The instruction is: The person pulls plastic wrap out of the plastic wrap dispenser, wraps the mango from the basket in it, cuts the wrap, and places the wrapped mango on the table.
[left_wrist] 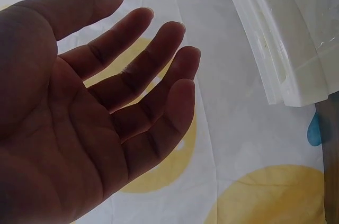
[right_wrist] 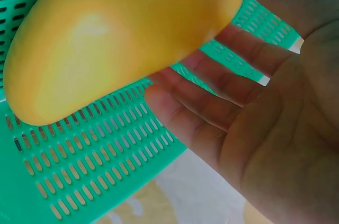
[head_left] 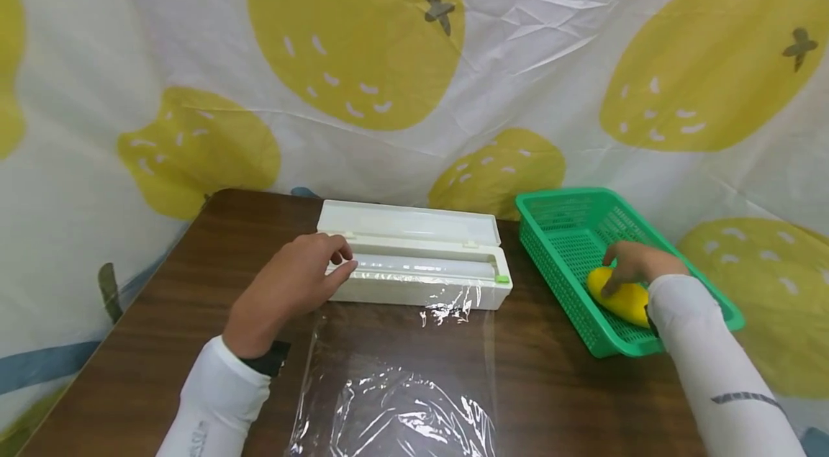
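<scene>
In the head view my right hand (head_left: 642,264) reaches into a green basket (head_left: 557,266) and grips a yellow mango (head_left: 627,301) lying there. From the right wrist, the thumb lies on one side of the smooth mango (right_wrist: 106,44) and the fingertips touch its other side. My left hand (head_left: 294,281) hovers by the left end of a white cling film box (head_left: 414,291), holding nothing. Its fingers are loosely bent and apart in the left wrist view. The box lid (head_left: 408,221) stands raised, with the film roll (head_left: 424,266) showing inside.
A sheet of clear film (head_left: 401,356) runs from the box toward the front of the brown table (head_left: 168,342), wrinkled and shiny near the bottom. Behind the table hangs a white cloth (head_left: 518,68) printed with yellow fruit.
</scene>
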Demonstrator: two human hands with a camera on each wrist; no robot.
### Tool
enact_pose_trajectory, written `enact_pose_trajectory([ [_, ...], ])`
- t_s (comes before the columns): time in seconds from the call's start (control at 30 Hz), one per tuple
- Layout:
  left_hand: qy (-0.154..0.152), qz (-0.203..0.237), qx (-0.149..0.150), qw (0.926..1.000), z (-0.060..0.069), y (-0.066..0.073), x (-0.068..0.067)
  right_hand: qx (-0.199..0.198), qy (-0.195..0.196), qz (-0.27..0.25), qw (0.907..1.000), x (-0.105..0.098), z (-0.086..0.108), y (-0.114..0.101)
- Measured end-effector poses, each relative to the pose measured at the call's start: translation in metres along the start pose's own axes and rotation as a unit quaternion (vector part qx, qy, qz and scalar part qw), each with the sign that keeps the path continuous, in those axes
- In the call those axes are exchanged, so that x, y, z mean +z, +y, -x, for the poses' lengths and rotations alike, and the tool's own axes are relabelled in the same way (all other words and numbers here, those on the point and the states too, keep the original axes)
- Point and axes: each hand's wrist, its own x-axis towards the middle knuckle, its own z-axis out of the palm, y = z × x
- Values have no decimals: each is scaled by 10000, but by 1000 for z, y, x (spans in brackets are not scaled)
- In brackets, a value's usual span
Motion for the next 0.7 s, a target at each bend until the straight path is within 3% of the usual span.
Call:
enact_pose_trajectory([
  [0.7, -237, 77, -137, 9996, 0, 3, -2, -11, -46, 137, 9999, 4, 1, 2],
])
